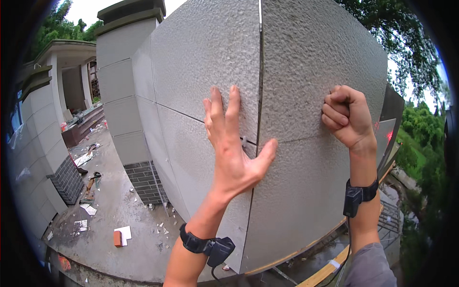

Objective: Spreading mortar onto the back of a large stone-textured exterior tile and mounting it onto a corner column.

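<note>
Two faces of a wall clad in large grey textured tiles meet at an upright corner joint in front of me. My left hand (230, 155) is open, its fingers pointing up and spread against the left-face tile (205, 52), with the thumb reaching across the corner. Between that thumb and the fingers, a small grey spacer (245, 140) sits in the tile joint. My right hand (350, 117) is a closed fist at the right-face tile (306, 62); I cannot tell whether its knuckles touch. Nothing shows inside the fist. Each wrist wears a black strap with a small box.
Left of the wall stands a tiled pillar (117, 91) with a brick-patterned base. Rubble, white scraps and an orange brick (117, 238) lie on the concrete floor (153, 258). Wooden boards (325, 273) run below the wall at lower right, beside a drop toward greenery.
</note>
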Motion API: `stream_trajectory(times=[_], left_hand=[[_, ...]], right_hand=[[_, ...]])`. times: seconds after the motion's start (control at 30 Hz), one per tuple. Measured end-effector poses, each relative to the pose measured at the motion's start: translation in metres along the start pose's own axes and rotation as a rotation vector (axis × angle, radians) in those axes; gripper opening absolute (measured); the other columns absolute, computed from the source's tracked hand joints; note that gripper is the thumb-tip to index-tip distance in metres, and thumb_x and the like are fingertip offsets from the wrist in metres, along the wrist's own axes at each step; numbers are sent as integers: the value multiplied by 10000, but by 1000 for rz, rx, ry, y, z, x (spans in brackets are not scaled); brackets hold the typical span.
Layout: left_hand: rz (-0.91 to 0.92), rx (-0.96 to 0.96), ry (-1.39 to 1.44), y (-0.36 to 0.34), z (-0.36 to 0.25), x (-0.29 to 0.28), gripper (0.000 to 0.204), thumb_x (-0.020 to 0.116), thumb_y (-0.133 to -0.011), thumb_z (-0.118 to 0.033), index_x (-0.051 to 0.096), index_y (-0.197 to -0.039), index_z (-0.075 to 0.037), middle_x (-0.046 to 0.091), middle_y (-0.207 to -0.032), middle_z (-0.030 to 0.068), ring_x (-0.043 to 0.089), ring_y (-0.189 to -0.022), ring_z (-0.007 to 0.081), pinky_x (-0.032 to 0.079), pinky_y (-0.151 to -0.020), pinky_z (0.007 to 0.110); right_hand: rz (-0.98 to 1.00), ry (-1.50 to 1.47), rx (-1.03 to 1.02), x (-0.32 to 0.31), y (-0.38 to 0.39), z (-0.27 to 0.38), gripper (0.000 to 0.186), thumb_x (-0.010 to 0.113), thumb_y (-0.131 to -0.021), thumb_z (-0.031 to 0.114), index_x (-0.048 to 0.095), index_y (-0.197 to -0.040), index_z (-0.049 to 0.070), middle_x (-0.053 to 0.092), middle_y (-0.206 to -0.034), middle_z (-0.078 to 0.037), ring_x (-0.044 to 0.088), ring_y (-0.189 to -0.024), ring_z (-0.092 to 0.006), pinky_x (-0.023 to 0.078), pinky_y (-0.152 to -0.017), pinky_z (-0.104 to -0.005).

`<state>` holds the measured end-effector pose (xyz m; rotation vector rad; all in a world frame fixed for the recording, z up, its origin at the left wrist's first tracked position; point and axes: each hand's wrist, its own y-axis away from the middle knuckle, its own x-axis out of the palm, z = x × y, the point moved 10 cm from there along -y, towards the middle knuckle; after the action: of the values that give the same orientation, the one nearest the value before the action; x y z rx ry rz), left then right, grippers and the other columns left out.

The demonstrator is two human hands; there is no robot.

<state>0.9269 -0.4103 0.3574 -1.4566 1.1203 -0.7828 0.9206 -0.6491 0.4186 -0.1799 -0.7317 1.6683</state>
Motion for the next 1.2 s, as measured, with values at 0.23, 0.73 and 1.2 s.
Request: stream_trajectory(times=[0.23, 0.73, 1.2], left_hand=[[24, -35, -3, -1, 7, -4, 1082, 794, -741, -331, 231, -1646, -144, 85, -1692, 261, 29, -1554, 509, 101, -1223, 649], [-148, 170, -85, 18, -14, -36, 209, 618, -985, -115, 537, -821, -13, 518, -782, 149, 494, -741, 342, 419, -678, 450], [-334, 417, 82, 24, -22, -50, 157, 583, -896, 7, 472, -786, -16, 458, -686, 137, 496, -618, 307, 419, -554, 422]], right_hand=[[-163, 519, -496, 27, 55, 35, 365, 657, -914, 45, 417, -658, 144, 375, -553, 57, 330, -475, -33, 222, -431, -252], [-28, 1440, -1421, 88, 126, -97, 367, 659, -794, -45, 346, -657, 89, 325, -593, -67, 341, -496, -242, 252, -475, -385], [-23, 1495, -1404, 88, 129, -103, 329, 637, -809, -82, 383, -680, 82, 343, -597, -64, 340, -503, -240, 248, -479, -386]])
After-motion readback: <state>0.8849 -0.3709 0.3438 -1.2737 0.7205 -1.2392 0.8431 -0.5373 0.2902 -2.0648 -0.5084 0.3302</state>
